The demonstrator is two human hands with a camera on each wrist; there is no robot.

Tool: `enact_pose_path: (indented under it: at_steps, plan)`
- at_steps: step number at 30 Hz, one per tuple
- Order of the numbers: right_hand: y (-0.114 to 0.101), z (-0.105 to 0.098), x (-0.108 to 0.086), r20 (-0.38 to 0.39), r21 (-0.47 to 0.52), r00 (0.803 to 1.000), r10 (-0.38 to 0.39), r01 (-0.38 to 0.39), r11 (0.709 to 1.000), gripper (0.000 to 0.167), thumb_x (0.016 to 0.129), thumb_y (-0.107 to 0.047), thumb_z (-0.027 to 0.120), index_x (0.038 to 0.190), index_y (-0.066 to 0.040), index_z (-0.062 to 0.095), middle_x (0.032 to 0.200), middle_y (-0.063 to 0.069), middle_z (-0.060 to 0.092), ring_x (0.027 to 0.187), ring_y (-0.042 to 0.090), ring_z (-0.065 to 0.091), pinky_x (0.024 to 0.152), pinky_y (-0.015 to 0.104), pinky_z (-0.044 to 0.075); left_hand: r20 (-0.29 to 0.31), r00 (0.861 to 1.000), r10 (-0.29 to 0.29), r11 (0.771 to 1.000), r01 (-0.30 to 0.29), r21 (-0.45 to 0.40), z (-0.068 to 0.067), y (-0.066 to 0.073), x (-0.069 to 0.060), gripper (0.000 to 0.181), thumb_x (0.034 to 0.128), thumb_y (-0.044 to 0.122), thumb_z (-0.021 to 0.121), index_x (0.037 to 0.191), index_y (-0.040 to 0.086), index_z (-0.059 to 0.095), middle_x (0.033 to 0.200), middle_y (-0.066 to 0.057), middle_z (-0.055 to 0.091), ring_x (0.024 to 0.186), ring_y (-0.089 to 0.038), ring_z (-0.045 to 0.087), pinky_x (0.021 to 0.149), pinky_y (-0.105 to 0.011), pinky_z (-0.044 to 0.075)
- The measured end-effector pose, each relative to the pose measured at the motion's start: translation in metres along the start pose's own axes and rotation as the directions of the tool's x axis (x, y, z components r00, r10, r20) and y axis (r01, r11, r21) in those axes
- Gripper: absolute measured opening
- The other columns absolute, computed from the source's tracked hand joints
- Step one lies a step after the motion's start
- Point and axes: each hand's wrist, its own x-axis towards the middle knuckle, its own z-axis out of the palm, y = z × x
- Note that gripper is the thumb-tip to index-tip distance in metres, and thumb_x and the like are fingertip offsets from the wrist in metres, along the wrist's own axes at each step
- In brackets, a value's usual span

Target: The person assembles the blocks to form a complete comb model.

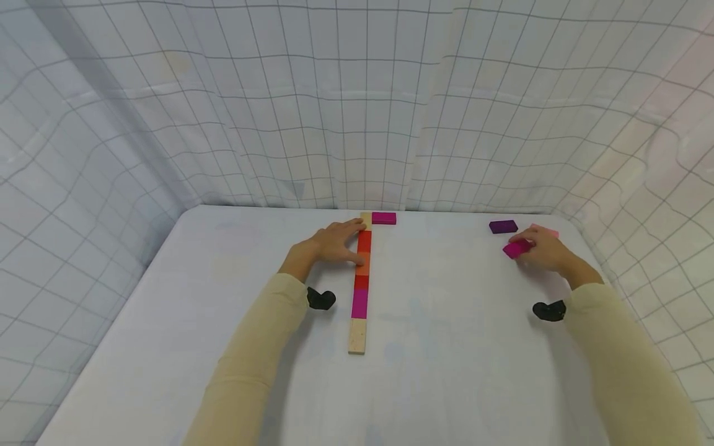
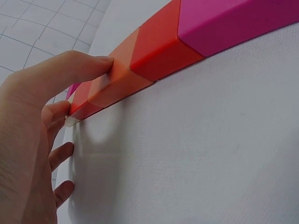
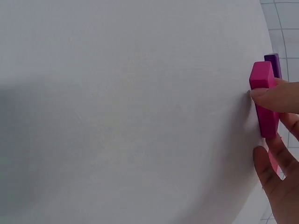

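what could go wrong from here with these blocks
The left hand touches the row of blocks, so a slip might nudge the orange block out of line. The right hand holds a magenta block near the purple block and pink block; it might bump either. Another magenta block lies by the far edge of the table, where a push might send it over.

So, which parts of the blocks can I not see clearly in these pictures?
Head view: part of the pink block, behind the right hand.
Head view: part of the far wooden block, covered by the left hand.
Left wrist view: part of the row's magenta block, cut off by the picture's edges.
Right wrist view: part of the purple block, behind the held magenta block.
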Motion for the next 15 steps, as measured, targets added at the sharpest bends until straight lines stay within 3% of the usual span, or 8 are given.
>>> enact_pose_path:
  at_steps: [7,15]
  plan:
    - [0.002,0.002,-0.002,0.063,0.001,0.988,0.144,-0.144,0.99,0.048,0.097,-0.017,0.071,0.137,0.005,0.056,0.129,0.033,0.052,0.115,0.05,0.046,0.089,0.054,0.046,-0.002,1.0,0.027,1.0,-0.027,-0.004,-0.004,0.005,-0.002,0.094,0.088,0.053,0.068,0.164,0.014,0.03,0.172,-0.006,0.017,0.15,-0.039,0.024,0.114,-0.071,0.022]
    - [-0.011,0.0,0.005,0.096,-0.036,0.986,0.137,-0.134,0.99,0.048,0.095,-0.024,0.076,0.132,0.003,0.061,0.125,0.029,0.056,0.113,0.047,0.049,0.087,0.051,0.047,0.002,1.0,0.004,1.0,-0.004,-0.007,-0.003,0.003,-0.003,0.093,0.0879,0.051,0.067,0.164,0.014,0.03,0.172,-0.007,0.017,0.151,-0.038,0.024,0.116,-0.069,0.022]
